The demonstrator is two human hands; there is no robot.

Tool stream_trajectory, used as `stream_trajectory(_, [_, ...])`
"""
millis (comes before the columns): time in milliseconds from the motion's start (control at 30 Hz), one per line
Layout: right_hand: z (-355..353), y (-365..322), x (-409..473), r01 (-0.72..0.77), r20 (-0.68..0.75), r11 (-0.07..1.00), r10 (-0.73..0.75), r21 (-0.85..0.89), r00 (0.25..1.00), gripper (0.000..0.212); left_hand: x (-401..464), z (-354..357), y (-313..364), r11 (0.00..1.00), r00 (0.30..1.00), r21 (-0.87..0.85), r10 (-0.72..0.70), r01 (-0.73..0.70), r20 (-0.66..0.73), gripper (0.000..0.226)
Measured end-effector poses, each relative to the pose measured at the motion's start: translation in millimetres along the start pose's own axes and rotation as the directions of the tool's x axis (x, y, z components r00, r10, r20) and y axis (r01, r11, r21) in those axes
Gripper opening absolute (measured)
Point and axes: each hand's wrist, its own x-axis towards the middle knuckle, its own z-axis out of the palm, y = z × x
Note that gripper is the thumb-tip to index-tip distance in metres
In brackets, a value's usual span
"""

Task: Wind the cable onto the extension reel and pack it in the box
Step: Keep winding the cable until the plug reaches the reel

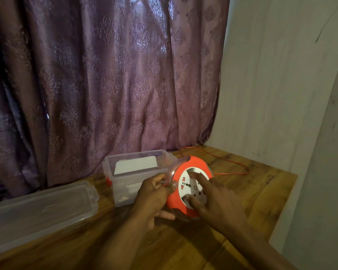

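Observation:
A round orange extension reel [195, 166] with a white socket face and a clear rim is held tilted above the wooden table. My left hand [154, 195] grips its left rim, thumb on the front, fingers wrapped behind. My right hand [213, 199] lies on the white socket face with fingers spread and fairly straight. A thin red cable [240, 168] runs from the reel's right side in a loose loop across the table toward the curtain. An open clear plastic box [125, 184] stands just left of the reel, with a white card inside.
The box's clear lid [41, 211] lies on the table [261, 188] at the left. A purple patterned curtain [105, 75] hangs behind. A pale wall [281, 94] borders the table's right edge, close to the cable loop.

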Motion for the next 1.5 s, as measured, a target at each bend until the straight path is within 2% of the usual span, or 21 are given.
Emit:
stream_trajectory(200, [6.4, -1.8, -1.7, -0.172, -0.044, 0.979, 0.177, 0.109, 0.983, 0.072, -4.1, 8.1, -3.6, 1.000, 1.000, 0.005, 0.006, -0.006, 0.016, 0.028])
stream_trajectory(267, [4.5, -1.3, -2.4, -0.187, -0.028, 0.979, 0.190, 0.085, 0.981, 0.072, -4.9, 8.7, -4.9, 1.000, 1.000, 0.023, -0.004, 0.003, 0.024, 0.025])
stream_trajectory(400, [-2.9, -2.3, -5.4, -0.038, -0.021, 0.997, 0.037, -0.071, 0.999, 0.060, -3.3, 6.0, -2.6, 1.000, 1.000, 0.012, -0.016, 0.016, 0.008, 0.026])
stream_trajectory(500, [-9.8, -8.6, -8.3, 0.060, 0.035, 0.994, -0.057, -0.094, 0.998, 0.045, 0.3, -3.1, 4.5, 1.000, 1.000, 0.010, -0.012, 0.012, -0.005, 0.019])
stream_trajectory(600, [-11.2, -16.1, -10.4, 0.173, 0.099, 0.980, -0.163, -0.103, 0.982, 0.051, 3.9, -12.9, 8.5, 1.000, 1.000, 0.010, 0.002, -0.002, -0.009, 0.024])
stream_trajectory(667, [-10.8, -19.2, -9.6, 0.224, 0.141, 0.967, -0.207, -0.121, 0.968, 0.061, 4.4, -15.8, 10.2, 1.000, 1.000, 0.011, 0.017, -0.017, -0.014, 0.020])
stream_trajectory(900, [-16.8, -18.6, 2.7, 0.264, 0.142, 0.947, -0.241, -0.183, 0.960, 0.064, 6.6, -22.6, 16.9, 0.995, 0.997, 0.069, 0.072, -0.073, 0.008, 0.012])
stream_trajectory(1067, [-26.9, -16.4, 6.1, 0.312, 0.144, 0.928, -0.286, -0.205, 0.947, 0.065, 6.6, -25.9, 19.0, 0.991, 0.995, 0.090, 0.100, -0.101, 0.020, 0.026])
stream_trajectory(1167, [-31.0, -15.8, 5.5, 0.300, 0.110, 0.920, -0.280, -0.254, 0.954, 0.064, 7.0, -25.4, 19.3, 0.988, 0.993, 0.106, 0.112, -0.115, 0.029, 0.041])
stream_trajectory(1300, [-29.0, -12.9, 2.7, 0.251, 0.067, 0.942, -0.243, -0.223, 0.968, 0.075, 6.5, -23.5, 19.1, 0.989, 0.991, 0.075, 0.128, -0.131, 0.042, 0.034])
stream_trajectory(1500, [-18.6, -18.6, -0.4, 0.095, -0.066, 0.992, -0.101, -0.080, 0.993, 0.063, 3.2, -17.7, 22.8, 0.985, 0.985, 0.034, 0.170, -0.171, 0.033, 0.032])
